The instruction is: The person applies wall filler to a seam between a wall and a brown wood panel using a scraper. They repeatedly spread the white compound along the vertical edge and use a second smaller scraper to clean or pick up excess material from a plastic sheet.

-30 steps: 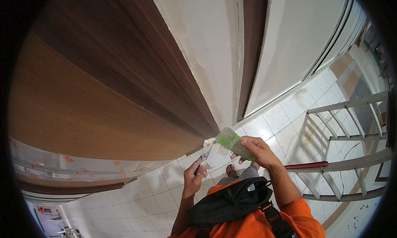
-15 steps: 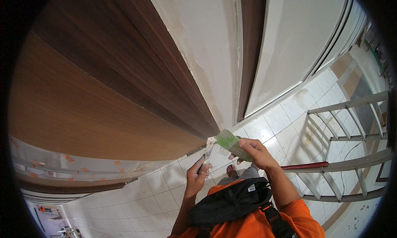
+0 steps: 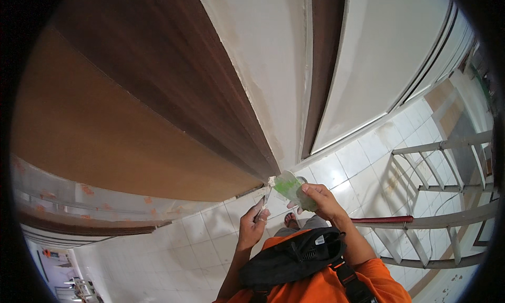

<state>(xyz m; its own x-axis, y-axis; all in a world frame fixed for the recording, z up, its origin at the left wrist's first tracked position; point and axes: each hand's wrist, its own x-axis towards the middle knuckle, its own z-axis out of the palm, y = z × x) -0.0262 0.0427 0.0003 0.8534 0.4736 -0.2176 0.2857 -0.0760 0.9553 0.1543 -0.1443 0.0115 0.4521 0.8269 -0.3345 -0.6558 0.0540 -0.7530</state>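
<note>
My left hand (image 3: 253, 224) grips a small putty knife (image 3: 264, 198) whose blade points up toward the lower edge of the dark brown door (image 3: 158, 108). My right hand (image 3: 319, 198) holds a flat green scraper plate (image 3: 292, 186) smeared with pale filler, tilted, right beside the knife blade. Both hands are close together at chest height, just under the bottom corner of the door and the white filled wall strip (image 3: 263, 56).
A black bag (image 3: 289, 258) hangs across my orange shirt (image 3: 336, 287). A metal ladder (image 3: 442, 198) with a red bar (image 3: 381, 219) stands on the right on white floor tiles (image 3: 173, 245). A plastic-wrapped panel (image 3: 79, 198) lies along the left.
Both hands have stayed almost in place; the knife blade has shifted slightly closer to the green plate.
</note>
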